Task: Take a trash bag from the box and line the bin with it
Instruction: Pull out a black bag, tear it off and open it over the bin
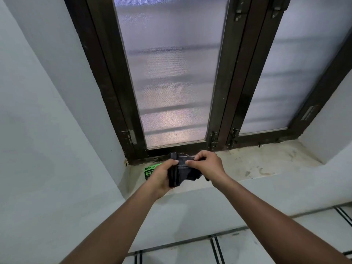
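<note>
Both bare forearms reach up from the lower edge of the frame, elbows cut off, to a dark folded trash bag held over the window sill. Left hand is closed around the bag's folded lower-left part, right hand pinches its upper edge between thumb and fingertips, loose plastic sagging between and below them; print on the bag is too small to read. Just left of the left hand, a green box lies on the sill, mostly hidden behind that hand, below the frosted window.
</note>
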The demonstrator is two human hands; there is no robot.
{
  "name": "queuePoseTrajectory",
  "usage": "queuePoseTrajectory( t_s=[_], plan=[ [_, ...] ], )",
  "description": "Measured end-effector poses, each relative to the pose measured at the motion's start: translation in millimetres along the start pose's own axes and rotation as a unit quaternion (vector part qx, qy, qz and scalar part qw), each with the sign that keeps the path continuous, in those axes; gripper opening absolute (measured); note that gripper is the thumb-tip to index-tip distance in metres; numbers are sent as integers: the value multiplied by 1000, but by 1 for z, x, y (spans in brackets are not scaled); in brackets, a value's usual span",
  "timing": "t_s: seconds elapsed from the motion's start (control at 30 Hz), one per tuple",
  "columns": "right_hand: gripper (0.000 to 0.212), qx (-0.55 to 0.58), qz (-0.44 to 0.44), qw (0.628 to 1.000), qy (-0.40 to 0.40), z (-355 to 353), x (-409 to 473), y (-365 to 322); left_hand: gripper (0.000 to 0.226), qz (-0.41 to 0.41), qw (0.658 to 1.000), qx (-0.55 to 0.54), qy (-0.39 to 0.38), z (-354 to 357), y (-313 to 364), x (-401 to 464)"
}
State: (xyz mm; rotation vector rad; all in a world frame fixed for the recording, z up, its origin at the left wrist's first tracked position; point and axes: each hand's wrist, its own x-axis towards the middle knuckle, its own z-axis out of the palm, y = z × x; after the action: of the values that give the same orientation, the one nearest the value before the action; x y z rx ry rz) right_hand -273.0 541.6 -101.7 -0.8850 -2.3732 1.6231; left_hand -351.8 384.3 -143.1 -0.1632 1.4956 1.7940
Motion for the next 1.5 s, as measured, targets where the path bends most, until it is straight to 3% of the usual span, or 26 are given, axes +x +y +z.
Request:
queuePoseTrajectory(
  t_s=[0.13,0.23,0.33,0.5,0.6,0.73,0.9,0.97,1.07,1.13,1.3,1.5],
  plan=[
    [13,6,-12,999,-31,1,1,0,30,15,1000,-3,-15,-2,0,1],
    [34,-9,-17,997,-72,4,0,-3,36,21,999,-11,-24,-3,0,-2],
    [37,-14,-8,997,-80,8,-2,-6,40,33,998,30,-35,-1,-2,-3],
    [9,-19,5,998,-63,3,-5,-7,44,-18,1000,-20,-4,-2,2,-3],
    [25,-21,-10,998,-51,3,-3,-2,43,-12,999,-29,-11,1,3,-7],
    [19,-33,-15,999,-36,2,-5,-3,44,-5,1000,-5,-7,1,2,-6],
    [31,-39,-15,996,-83,1,-8,-10,58,-12,1000,11,-25,-2,3,-3],
    [38,-52,-8,994,-97,1,-8,-12,51,2,999,17,-44,0,3,-6],
    [32,-34,2,997,-75,0,-7,-13,42,22,999,32,-31,-3,1,-4],
    [13,-31,-1,997,-64,-1,-8,-12,41,20,999,33,-22,-2,0,-4],
    [35,-32,-11,999,-29,2,-9,-4,46,-11,1000,11,-5,1,3,-5],
    [18,-45,-3,999,-29,4,-10,-5,36,14,999,8,-29,4,1,-9]
  ],
)
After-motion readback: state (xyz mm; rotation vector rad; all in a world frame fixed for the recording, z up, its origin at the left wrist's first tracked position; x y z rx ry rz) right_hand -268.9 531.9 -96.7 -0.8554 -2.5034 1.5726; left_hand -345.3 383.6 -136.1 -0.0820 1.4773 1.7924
